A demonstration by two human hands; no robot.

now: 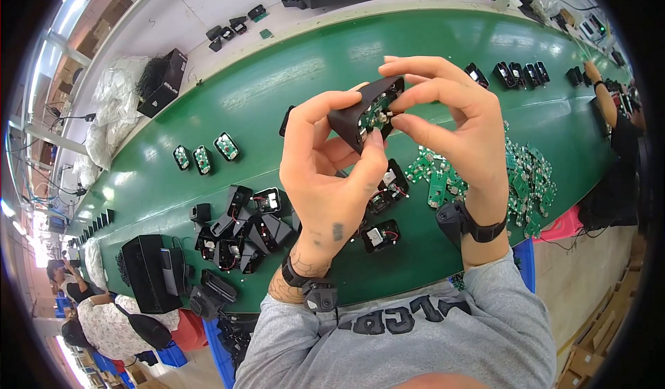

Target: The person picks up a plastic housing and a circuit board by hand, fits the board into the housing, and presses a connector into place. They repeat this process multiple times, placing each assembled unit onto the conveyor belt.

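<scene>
My left hand (329,171) is wrapped round a black plastic housing (346,117), holding it tilted above the bench with its open side toward the right. Inside the housing sits a green circuit board (376,114), and my left thumb presses at its lower edge. My right hand (454,108) comes in from the right, thumb and index finger pinched at a small white connector (388,114) on the board; its other fingers stretch over the housing's top edge. Below my hands lie open black housings (382,236) with red wires. A heap of green circuit boards (526,181) spreads beside my right wrist.
A pile of black housings (242,233) lies left of my left wrist, near a black box (149,271). Three board-filled housings (201,159) stand farther left on the green bench (277,63). More housings (519,75) line the far right, near another person's arm (606,105).
</scene>
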